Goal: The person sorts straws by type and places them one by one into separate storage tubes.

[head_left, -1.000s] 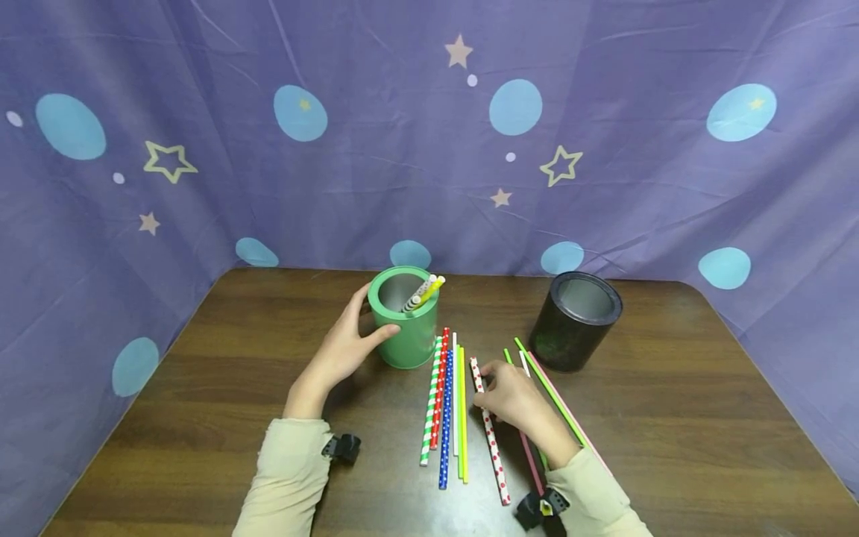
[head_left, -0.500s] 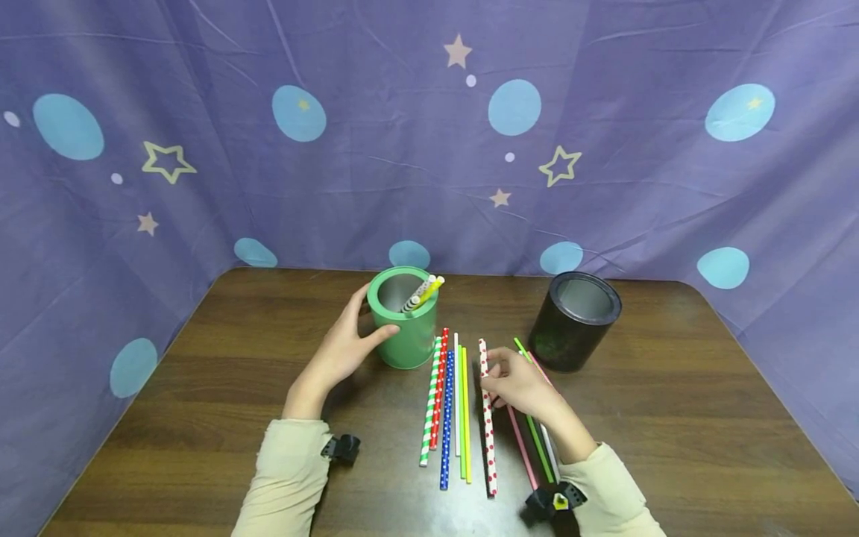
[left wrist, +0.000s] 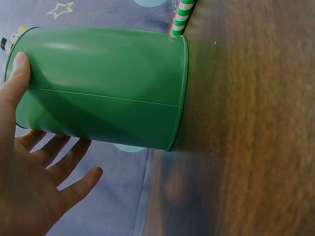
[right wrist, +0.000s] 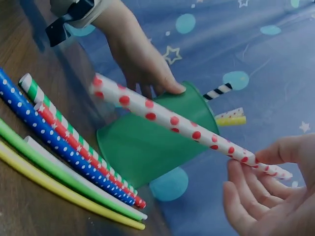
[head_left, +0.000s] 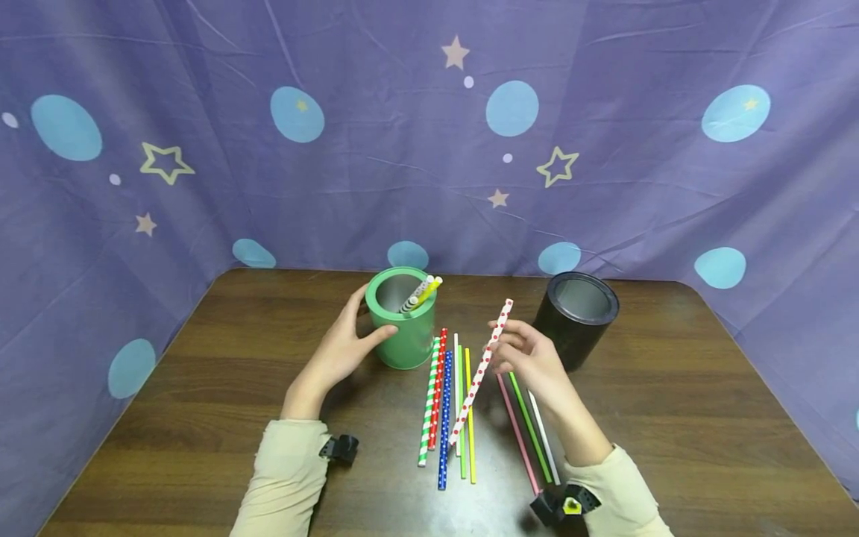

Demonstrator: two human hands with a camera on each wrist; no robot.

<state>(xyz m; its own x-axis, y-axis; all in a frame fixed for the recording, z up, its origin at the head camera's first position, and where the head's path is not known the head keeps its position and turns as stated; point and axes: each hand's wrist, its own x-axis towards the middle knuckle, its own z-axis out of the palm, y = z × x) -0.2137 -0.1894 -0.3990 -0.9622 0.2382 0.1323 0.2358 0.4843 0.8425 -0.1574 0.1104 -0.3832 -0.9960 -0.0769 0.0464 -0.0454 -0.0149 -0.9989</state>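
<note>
A white paper straw with red dots is pinched between the thumb and fingers of my right hand. It slants in the air above the loose straws, its lower end toward me. My left hand holds the green can from its left side, thumb in front and fingers behind. Out of the can's mouth lean several straws, among them a yellow one and a black-and-white striped one. The can stands upright on the table.
Beside the green can lie green-striped, red, blue dotted, white, light green and yellow straws. Pink, green and white straws lie near my right wrist. A black can stands back right on the wooden table.
My right hand has lifted the red-dotted straw off the table, and the straw has tilted to the right at its upper end. My left hand stays on the green can.
</note>
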